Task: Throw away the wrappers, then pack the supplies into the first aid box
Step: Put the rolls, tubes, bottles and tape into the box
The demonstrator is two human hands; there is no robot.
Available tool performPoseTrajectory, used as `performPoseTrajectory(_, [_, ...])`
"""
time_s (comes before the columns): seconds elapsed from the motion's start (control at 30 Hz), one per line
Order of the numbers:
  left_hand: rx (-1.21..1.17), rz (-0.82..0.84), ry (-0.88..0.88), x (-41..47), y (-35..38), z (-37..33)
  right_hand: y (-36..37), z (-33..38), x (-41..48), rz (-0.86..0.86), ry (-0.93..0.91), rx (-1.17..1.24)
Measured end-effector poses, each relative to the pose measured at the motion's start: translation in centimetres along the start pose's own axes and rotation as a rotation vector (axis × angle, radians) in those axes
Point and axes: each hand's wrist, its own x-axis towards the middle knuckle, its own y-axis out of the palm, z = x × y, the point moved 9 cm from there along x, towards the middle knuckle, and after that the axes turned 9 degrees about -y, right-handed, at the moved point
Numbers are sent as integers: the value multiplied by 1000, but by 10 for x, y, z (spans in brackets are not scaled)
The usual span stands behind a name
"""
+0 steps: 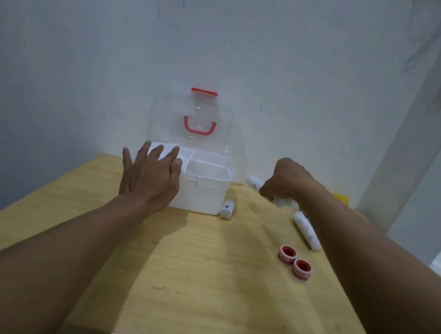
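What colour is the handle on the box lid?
Red. The handle shows on the clear, open lid in the head view.

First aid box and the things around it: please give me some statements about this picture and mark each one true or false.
1. The lid of the first aid box stands open. True.
2. The left hand rests against the box, fingers spread. True.
3. The two red tape rolls lie inside the box. False: they sit on the table, right of the box.
4. The right hand is closed around white rolls. True.
5. The right hand is over the box. False: it is to the right of it, above the table.
6. The small tube stands upright on the lid. False: it lies on the table by the box's right front corner.
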Motion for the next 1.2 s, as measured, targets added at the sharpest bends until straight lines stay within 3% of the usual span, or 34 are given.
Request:
performPoseTrajectory(0.2, [-3, 32, -10, 5, 5, 10, -42, 52, 34, -52, -182, 21])
performPoseTrajectory(0.43, [21, 15, 23, 6, 3, 4, -21, 112, 53, 200, -342, -275])
performPoseTrajectory(0.63, [0, 27, 5, 7, 4, 10, 5, 135, 61, 320, -376, -343])
performPoseTrajectory(0.97, [-39, 12, 7, 9, 4, 14, 27, 134, 66, 474, -327, 46])
performPoseTrajectory(1.2, [-73, 12, -3, 10, 7, 16, 35, 127, 67, 470, -332, 229])
